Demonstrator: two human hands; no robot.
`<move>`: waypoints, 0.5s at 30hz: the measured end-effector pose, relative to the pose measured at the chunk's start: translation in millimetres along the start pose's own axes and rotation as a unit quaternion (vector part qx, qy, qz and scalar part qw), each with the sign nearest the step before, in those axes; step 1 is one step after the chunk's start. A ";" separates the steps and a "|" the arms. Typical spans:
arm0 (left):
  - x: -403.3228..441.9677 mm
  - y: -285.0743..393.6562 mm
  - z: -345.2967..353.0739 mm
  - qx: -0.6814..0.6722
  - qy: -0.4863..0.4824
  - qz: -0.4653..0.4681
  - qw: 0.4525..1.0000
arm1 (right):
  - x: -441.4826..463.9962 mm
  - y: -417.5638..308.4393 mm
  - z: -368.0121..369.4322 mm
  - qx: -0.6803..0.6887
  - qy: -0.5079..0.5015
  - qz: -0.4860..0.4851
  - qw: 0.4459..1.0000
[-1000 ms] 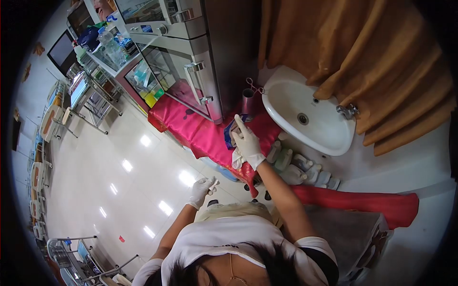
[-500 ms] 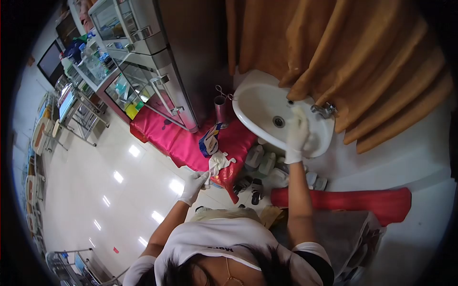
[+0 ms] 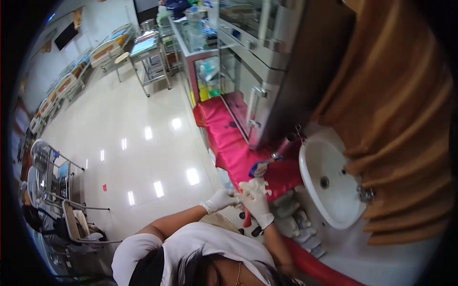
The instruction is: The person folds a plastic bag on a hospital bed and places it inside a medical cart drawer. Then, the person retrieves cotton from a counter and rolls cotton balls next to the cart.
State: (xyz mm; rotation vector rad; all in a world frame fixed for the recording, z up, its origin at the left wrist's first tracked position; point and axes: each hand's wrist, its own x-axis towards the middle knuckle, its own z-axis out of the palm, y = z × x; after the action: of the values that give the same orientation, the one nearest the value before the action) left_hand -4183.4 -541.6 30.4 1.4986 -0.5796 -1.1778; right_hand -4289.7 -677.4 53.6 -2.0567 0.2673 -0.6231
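Observation:
Both of my hands wear white gloves and meet in front of my chest, near the end of the pink cloth. My left hand has its fingers closed, and what lies between them is too small to name. Touching or nearly touching it, my right hand has bent fingers; whether they grip anything is unclear. Just beyond the right hand, a crumpled white glove and a blue and white packet lie on the pink cloth. A metal cylinder stands farther back with scissor-like handles beside it.
A white sink with a tap is at the right, below a brown curtain. A glass-door cabinet stands over the pink cloth. Plastic jugs are on the floor. Trolleys and beds stand at the left.
My right hand has come back from over the sink to my left hand. The view has turned left, so the sink and cabinet appear farther right.

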 end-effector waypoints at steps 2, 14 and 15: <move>-5.2 -4.4 -24.9 -0.017 0.012 0.011 1.000 | -2.2 10.6 34.3 0.091 -0.049 0.077 0.992; -34.6 -13.5 -257.7 -0.050 0.065 0.003 0.997 | 132.6 -22.4 228.0 0.198 -0.099 0.194 0.956; -42.5 -10.1 -280.6 -0.052 0.072 0.007 0.996 | 146.3 -23.9 251.5 0.197 -0.105 0.189 0.956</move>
State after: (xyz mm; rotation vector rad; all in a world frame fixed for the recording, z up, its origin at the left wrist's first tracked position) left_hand -3951.9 -378.0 13.0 1.4741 -0.4245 -1.0635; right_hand -4034.2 -542.2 12.7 -1.6115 0.3678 -0.1966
